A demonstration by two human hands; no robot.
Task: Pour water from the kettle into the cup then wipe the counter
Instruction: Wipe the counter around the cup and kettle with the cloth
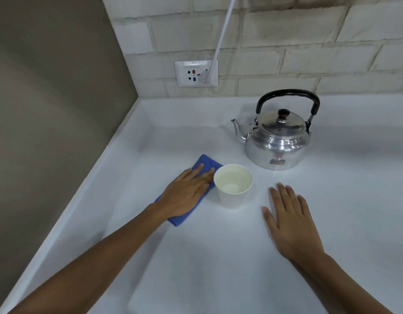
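Observation:
A silver kettle with a black handle stands upright on the white counter, its spout pointing left. In front of it and to the left is a white paper cup with water in it. My left hand lies flat on a folded blue cloth just left of the cup, fingers touching the cloth beside the cup's rim. My right hand rests flat on the counter to the right of the cup, fingers spread, holding nothing.
A wall socket with a white cable plugged in sits on the brick back wall. A grey-brown side wall borders the counter on the left.

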